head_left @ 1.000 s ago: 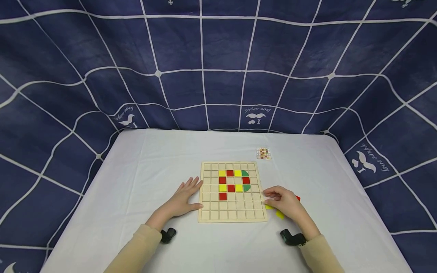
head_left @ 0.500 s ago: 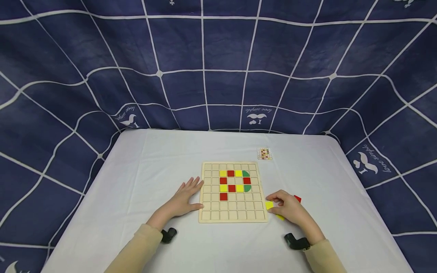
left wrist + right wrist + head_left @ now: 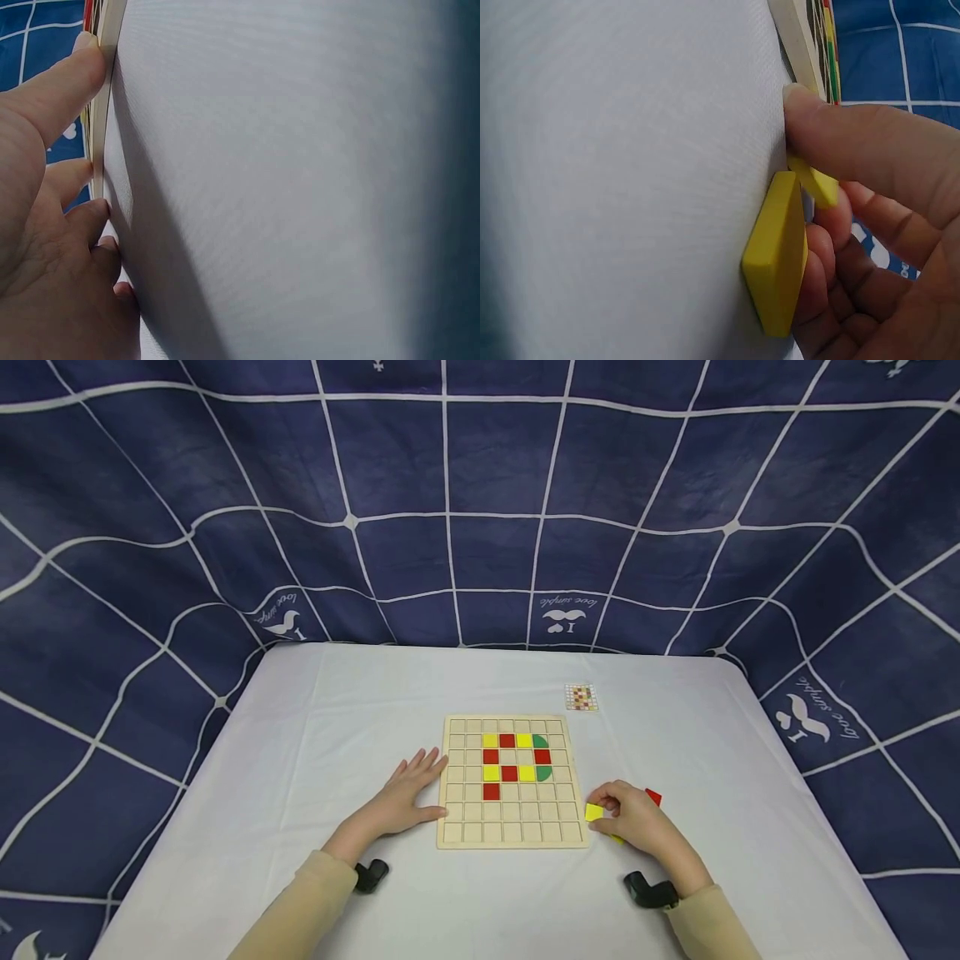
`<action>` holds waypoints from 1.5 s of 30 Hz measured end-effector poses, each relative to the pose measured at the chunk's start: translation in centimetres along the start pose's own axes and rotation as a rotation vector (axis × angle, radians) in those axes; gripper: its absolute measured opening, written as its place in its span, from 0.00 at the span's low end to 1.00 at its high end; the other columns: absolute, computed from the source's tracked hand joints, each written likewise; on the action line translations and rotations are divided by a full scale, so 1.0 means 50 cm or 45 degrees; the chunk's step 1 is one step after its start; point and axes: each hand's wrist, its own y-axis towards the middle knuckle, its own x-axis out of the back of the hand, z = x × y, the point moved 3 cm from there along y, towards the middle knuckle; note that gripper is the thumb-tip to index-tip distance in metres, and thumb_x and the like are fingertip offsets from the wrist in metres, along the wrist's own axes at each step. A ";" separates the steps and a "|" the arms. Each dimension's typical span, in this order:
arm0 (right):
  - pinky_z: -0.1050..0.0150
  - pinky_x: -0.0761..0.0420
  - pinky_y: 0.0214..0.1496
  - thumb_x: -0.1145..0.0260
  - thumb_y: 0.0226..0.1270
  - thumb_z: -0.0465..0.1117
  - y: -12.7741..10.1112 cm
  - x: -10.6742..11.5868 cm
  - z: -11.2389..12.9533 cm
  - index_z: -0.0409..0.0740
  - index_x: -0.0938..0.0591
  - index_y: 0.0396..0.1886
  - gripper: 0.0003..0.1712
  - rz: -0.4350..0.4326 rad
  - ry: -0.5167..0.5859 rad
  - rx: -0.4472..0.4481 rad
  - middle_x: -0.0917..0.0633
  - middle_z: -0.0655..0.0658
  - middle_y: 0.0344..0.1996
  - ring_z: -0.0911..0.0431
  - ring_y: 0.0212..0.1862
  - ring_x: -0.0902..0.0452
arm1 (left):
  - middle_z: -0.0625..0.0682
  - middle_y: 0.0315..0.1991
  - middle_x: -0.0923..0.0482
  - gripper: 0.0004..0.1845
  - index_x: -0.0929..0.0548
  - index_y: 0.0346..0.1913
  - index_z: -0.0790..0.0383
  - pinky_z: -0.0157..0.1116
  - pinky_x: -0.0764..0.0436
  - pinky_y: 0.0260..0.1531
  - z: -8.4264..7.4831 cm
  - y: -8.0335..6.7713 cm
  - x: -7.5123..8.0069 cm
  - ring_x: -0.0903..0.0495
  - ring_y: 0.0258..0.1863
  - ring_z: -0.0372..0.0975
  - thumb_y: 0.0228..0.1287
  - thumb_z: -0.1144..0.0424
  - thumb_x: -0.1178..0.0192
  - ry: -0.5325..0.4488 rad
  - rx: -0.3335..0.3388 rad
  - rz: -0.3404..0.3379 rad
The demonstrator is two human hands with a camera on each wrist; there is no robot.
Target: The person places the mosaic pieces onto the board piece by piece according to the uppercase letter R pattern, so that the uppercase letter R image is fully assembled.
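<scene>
White cloth (image 3: 375, 693) under gridded wooden board (image 3: 512, 833), left hand (image 3: 402, 797) splayed at its edge, pinched yellow square (image 3: 593, 812) in right hand (image 3: 632, 814).

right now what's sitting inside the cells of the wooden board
The wooden board holds five red squares, four yellow squares and two rounded green pieces; whatever lies beneath them is covered.

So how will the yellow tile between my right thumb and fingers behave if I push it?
The yellow tile looks flat and straight-edged, so it should slide rather than roll. It shows no bend, suggesting it's stiff. Small beside your right hand, it's probably light.
</scene>
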 end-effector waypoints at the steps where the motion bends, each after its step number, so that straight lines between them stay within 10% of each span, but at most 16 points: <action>1: 0.72 0.29 0.34 0.21 0.47 0.33 0.000 0.000 0.000 0.47 0.17 0.35 0.16 0.001 0.003 0.002 0.22 0.52 0.31 0.59 0.35 0.31 | 0.56 0.80 0.53 0.47 0.42 0.77 0.57 0.55 0.60 0.77 0.000 0.000 0.000 0.61 0.80 0.52 0.59 0.49 0.31 0.001 -0.001 -0.002; 19: 0.72 0.24 0.31 0.24 0.56 0.36 0.015 0.013 0.030 0.46 0.15 0.35 0.08 -0.185 0.149 -0.012 0.16 0.51 0.27 0.60 0.30 0.23 | 0.56 0.80 0.53 0.47 0.42 0.77 0.57 0.55 0.60 0.77 0.000 0.000 0.000 0.61 0.80 0.52 0.59 0.48 0.31 0.006 0.006 -0.003; 31: 0.73 0.20 0.32 0.26 0.58 0.35 0.039 -0.091 0.136 0.48 0.14 0.35 0.07 -0.052 0.313 0.150 0.17 0.53 0.27 0.62 0.28 0.24 | 0.55 0.80 0.53 0.47 0.42 0.77 0.56 0.55 0.60 0.77 0.000 0.001 0.000 0.61 0.80 0.52 0.59 0.48 0.31 0.000 0.009 -0.003; 45: 0.74 0.22 0.32 0.27 0.61 0.38 0.052 -0.172 0.208 0.50 0.14 0.36 0.05 0.043 0.142 0.358 0.19 0.57 0.27 0.65 0.29 0.26 | 0.56 0.80 0.53 0.47 0.42 0.77 0.57 0.56 0.60 0.77 -0.001 0.000 0.000 0.60 0.80 0.53 0.59 0.49 0.31 -0.012 -0.010 -0.006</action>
